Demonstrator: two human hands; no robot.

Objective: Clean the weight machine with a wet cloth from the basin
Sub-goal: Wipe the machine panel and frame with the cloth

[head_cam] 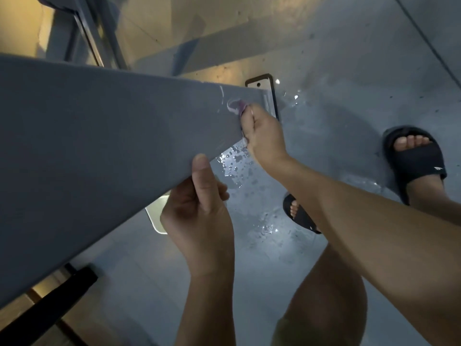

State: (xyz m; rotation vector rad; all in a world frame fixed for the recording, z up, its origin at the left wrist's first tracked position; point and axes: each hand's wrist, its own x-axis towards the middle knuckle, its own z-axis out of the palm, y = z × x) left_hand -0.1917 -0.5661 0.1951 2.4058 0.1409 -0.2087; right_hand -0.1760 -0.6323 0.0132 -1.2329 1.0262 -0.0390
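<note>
**A Grey Beam Is Wiped Above a Wet Floor**

A wide grey beam (99, 133) of the weight machine is seen running from the left side down toward the middle. Its face is smooth and flat. Thin wet marks (221, 92) are seen on it near its far end.

A small purple cloth (238, 107) is pressed against the beam at that far end. It is bunched up and pinched in the curled fingers of the right hand (264, 138). Most of the cloth is hidden by the fingers.

The lower edge of the beam is gripped by the left hand (199, 208). Its thumb is laid flat on the face of the beam, and its fingers are tucked behind the edge.

The floor (349, 71) is grey and smooth. Many water drops (237, 166) and small puddles are spread on it under the hands, and light is bounced off them. A white plate (260, 87) with a dark rim is laid on the floor just past the end of the beam. A second white plate (154, 221) is partly hidden under the beam.

Two black sandals are worn, one (416, 161) at the right and one (299, 216) near the right arm. Grey metal posts (99, 33) are seen at the top left, with yellow light beside them. A black bar (50, 310) is seen at the bottom left.
</note>
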